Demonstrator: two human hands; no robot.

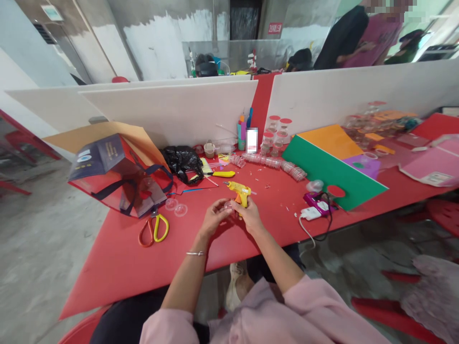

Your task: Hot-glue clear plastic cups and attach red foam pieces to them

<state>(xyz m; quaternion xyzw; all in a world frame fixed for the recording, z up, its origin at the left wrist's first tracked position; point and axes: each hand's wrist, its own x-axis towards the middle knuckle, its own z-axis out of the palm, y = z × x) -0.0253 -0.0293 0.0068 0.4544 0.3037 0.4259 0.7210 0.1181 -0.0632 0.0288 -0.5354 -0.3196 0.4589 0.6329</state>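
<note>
My right hand (pixel 251 216) is closed around a yellow hot glue gun (pixel 241 188), its nozzle pointing left and a stub of glue stick showing at its back. Close beside it, my left hand (pixel 214 217) pinches a small clear plastic piece (pixel 228 205); fingers hide most of this piece. Both hands are just above the red table (pixel 201 258), nearly meeting. To their left lie two clear plastic discs (pixel 180 209) and scissors (pixel 155 230) with one orange and one yellow handle. Behind the glue gun rests a yellow utility knife (pixel 223 174).
A paper bag (pixel 102 162) and a black plastic bag (pixel 182 162) stand at the left. Stacked clear cups (pixel 263 160) run along the back. At the right are a green board (pixel 326 174) and a purple power strip (pixel 317 203) with cords. White partitions (pixel 179 107) border the table.
</note>
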